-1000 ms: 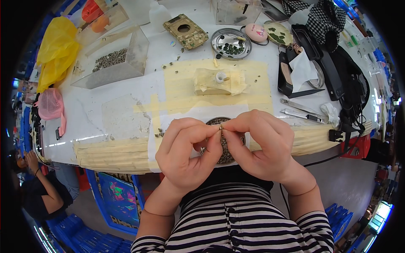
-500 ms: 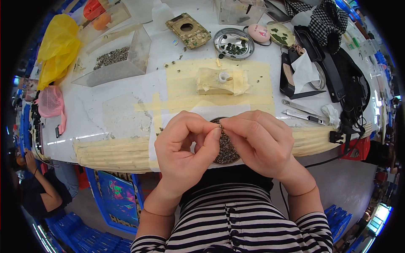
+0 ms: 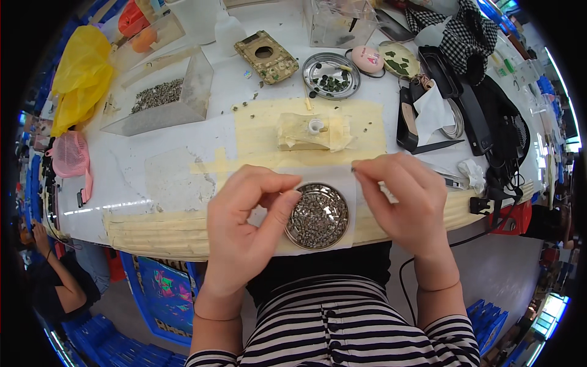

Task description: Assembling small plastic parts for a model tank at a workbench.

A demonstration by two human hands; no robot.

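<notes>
Right hand (image 3: 406,199), I see remotely, pinches a small dark piece (image 3: 353,169) at one o'clock from the dish (image 3: 348,223) of grey bits (image 3: 318,220), while the left hand (image 3: 243,211), loosely parted, sits at nine o'clock.

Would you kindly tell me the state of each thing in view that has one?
Left hand: thumb and forefinger slightly apart
Right hand: pinching a tiny dark piece
Round dish: uncovered, filled with small metallic pieces
Clear bin: open-topped, partly filled with small grey pieces
Metal tray: uncovered, holding dark green pieces
Camouflage model hull: round hole uncovered
Yellow plastic bag: crumpled
White tissue: crumpled
</notes>
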